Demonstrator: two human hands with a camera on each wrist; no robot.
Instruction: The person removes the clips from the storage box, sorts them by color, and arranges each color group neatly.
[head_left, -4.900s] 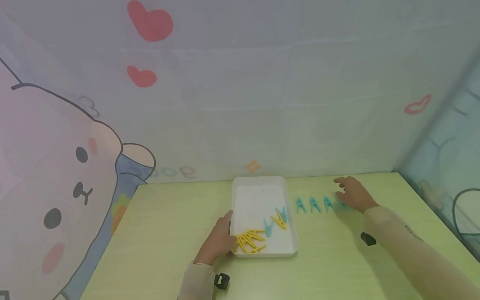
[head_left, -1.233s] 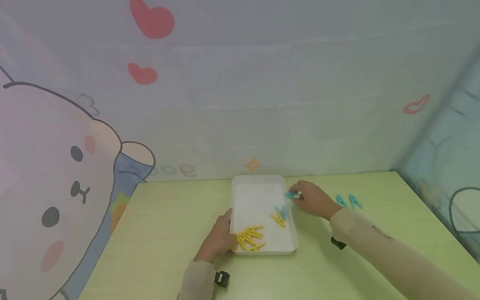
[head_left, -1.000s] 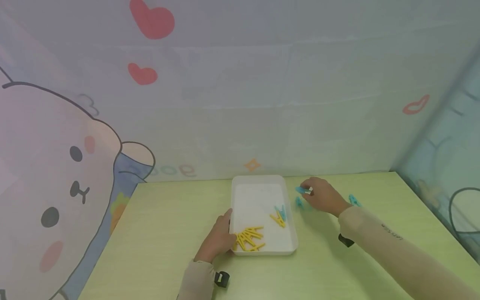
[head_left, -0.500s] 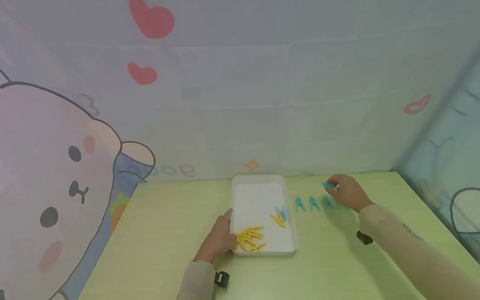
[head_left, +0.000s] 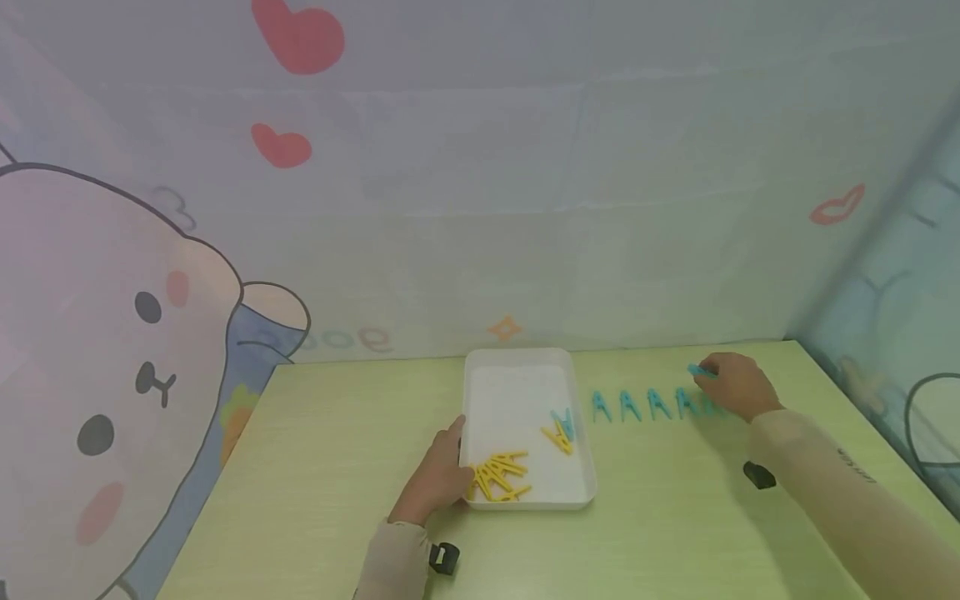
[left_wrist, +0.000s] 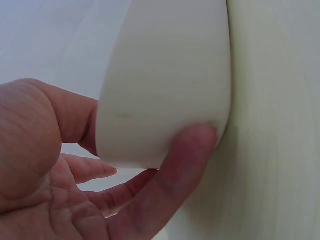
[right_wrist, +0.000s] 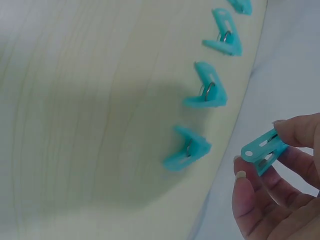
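Observation:
In the head view my right hand (head_left: 738,385) pinches a blue clothespin (right_wrist: 265,149) above the table, over the right end of a row of blue clothespins (head_left: 658,404). The right wrist view shows it between thumb and fingers, with a single clothespin (right_wrist: 187,148) of the row lying closest. My left hand (head_left: 435,479) grips the left wall of the white tray (head_left: 519,357), a finger pressed against its outside near the base in the left wrist view. Several yellow clothespins (head_left: 495,475) are heaped at the tray's near left corner. Along its right side lie a blue clothespin (head_left: 566,423) and a yellow clothespin (head_left: 557,438).
The light green table (head_left: 337,442) carries the tray and the row. A printed cloth backdrop (head_left: 450,208) stands right behind the table's back edge, and another cloth panel (head_left: 900,292) borders it on the right.
My right hand, earlier holding nothing, took a blue clothespin from the tray and carried it rightward along the row. One blue clothespin fewer lies in the tray. The left hand stayed put.

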